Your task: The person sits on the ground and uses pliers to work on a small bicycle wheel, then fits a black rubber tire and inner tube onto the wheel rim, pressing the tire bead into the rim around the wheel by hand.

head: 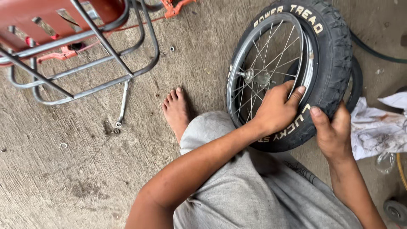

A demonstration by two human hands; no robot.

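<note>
A small spoked bicycle wheel with a knobby black tyre [335, 46] stands upright against my knee. Its silver rim [237, 63] and hub [250, 75] face me. My left hand [275, 108] grips the rim and the tyre's inner bead at the lower side, fingers curled over the edge. My right hand [333, 131] clasps the tyre's outer tread just to the right, thumb pressed on the sidewall. Both hands sit close together at the near part of the wheel.
A grey metal frame [85, 59] with a red seat stands at the upper left, and a spanner [122, 104] lies on the concrete beneath it. A crumpled white rag [375, 127] lies at the right, a dark hose [377, 53] behind the wheel. My bare foot [176, 110] rests on the floor.
</note>
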